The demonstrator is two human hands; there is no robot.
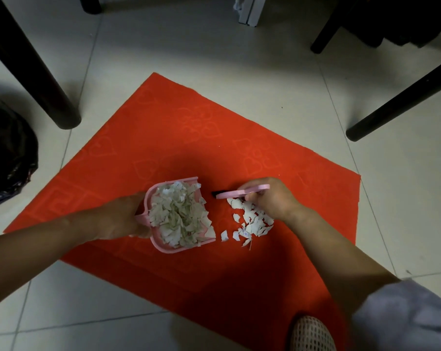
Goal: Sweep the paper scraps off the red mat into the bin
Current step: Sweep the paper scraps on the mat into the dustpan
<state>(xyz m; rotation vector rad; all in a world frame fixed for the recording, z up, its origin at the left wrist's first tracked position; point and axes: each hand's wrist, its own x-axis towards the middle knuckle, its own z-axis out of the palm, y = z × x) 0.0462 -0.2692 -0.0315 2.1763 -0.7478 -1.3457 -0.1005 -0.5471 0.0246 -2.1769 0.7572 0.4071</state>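
Note:
A red mat (189,127) lies on the tiled floor. My left hand (120,216) grips the handle of a pink dustpan (163,245) resting on the mat and heaped with white paper scraps (179,216). My right hand (270,198) holds a small pink brush (242,193) lying flat, its dark bristle end pointing left toward the pan. Between pan and right hand a loose pile of scraps (249,221) lies on the mat, touching my right hand. A black bin bag (6,158) sits at the left edge, off the mat.
Dark furniture legs stand at the upper left (37,72) and right (401,97) beside the mat. A white post (249,11) is at the top. My mesh shoe (310,335) rests at the mat's near corner. Pale floor tiles (214,46) surround the mat.

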